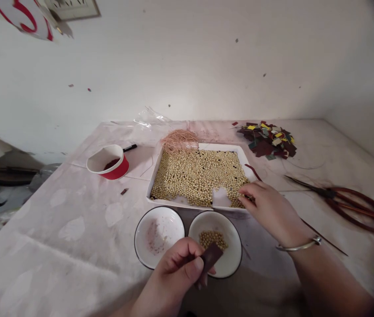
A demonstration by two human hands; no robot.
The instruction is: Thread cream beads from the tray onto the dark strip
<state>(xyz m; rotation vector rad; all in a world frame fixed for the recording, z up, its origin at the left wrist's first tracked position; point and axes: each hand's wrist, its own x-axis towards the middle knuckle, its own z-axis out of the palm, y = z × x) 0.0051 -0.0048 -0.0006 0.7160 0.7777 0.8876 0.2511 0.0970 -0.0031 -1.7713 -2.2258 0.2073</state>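
My left hand [182, 268] pinches a small dark brown flat piece [212, 255] between thumb and fingers, over the near edge of the right bowl [237, 259]. That white, dark-rimmed bowl contains a small heap of round yellowish grains [211, 238], which look like beans or beads. My right hand [266, 207], a bangle on its wrist, is at the right front corner of a white tray [155, 176] spread with many similar pale grains [200, 174]. Its fingertips are pressed together against the grains; whatever they hold is too small to make out.
Left of the first bowl sits another white bowl [147, 255] with reddish specks. A red-and-white paper tub [120, 169], a black pen [130, 148], a bundle of pinkish strings [178, 140], a pile of coloured scraps [268, 141] and large scissors [342, 200] lie around the tray.
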